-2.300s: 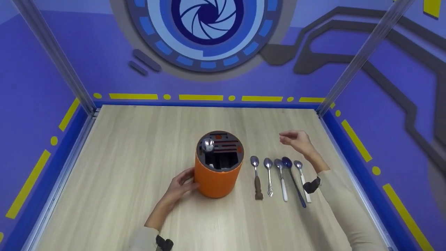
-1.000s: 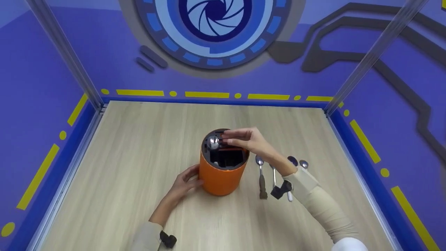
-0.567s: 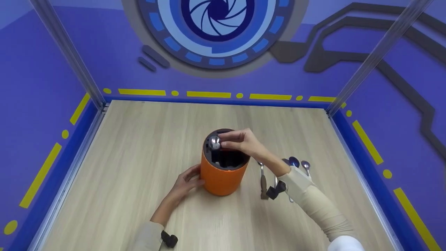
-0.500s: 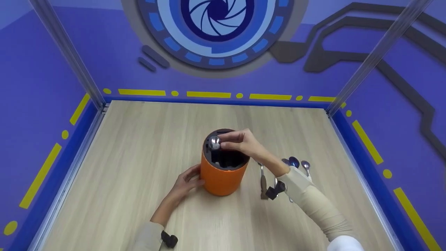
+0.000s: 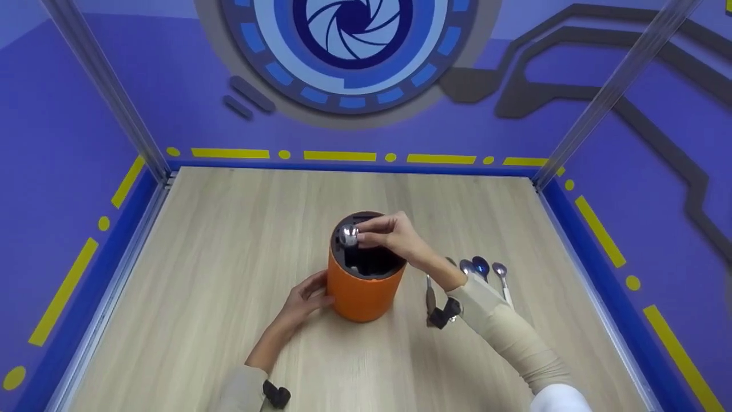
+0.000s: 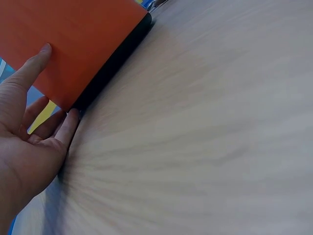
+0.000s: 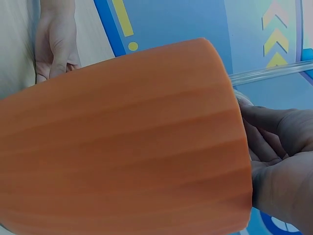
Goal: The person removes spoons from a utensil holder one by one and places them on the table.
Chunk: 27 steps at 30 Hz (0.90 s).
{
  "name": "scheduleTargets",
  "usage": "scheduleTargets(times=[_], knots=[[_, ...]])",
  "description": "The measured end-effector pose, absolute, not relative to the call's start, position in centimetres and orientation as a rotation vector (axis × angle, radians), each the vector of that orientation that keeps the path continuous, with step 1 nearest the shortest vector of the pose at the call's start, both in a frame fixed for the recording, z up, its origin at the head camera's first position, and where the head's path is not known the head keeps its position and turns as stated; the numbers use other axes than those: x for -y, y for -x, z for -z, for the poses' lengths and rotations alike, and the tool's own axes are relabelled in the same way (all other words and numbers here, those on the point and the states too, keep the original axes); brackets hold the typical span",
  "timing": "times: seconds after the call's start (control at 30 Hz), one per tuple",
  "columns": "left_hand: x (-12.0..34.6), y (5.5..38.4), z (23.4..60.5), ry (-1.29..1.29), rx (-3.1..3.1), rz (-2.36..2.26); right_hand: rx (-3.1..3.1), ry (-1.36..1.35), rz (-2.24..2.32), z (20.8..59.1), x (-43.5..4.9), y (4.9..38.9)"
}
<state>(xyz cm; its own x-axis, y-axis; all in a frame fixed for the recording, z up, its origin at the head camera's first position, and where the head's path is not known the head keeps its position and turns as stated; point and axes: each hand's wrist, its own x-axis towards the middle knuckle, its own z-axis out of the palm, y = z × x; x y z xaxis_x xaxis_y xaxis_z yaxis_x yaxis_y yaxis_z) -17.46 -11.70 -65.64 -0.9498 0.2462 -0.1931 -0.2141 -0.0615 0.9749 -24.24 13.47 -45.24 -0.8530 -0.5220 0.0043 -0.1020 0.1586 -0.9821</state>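
An orange cylindrical utensil holder [image 5: 361,300] with a dark slotted top stands upright on the wooden table [image 5: 229,240]. A shiny metal spoon [image 5: 348,235] sits in it, bowl up, handle hidden inside. My right hand [image 5: 394,237] pinches the spoon's bowl between thumb and fingers from the right. My left hand [image 5: 303,300] holds the holder's lower left side. In the left wrist view, the left thumb [image 6: 34,68] lies along the orange wall while other fingers reach the dark base. In the right wrist view, the holder [image 7: 127,142] hides part of the right hand's fingers.
Right of the holder lie several spoons, partly hidden by the right forearm: a brown-handled spoon [image 5: 431,294], a silver spoon [image 5: 467,267], a dark blue spoon [image 5: 481,266] and a white-handled spoon [image 5: 502,280]. Blue walls [image 5: 366,134] enclose the table's back and sides.
My right hand has come left from above the spoons on the table to the holder's top and taken hold of the upright spoon's bowl. The left hand stays on the holder.
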Motion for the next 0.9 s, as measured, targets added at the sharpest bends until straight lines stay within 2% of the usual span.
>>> scheduleTargets(times=[0.9], knots=[[11.78, 17.34, 65.63, -0.081, -1.915, -2.095, -2.043, 0.622, 1.846, 44.58, -13.54, 23.32]])
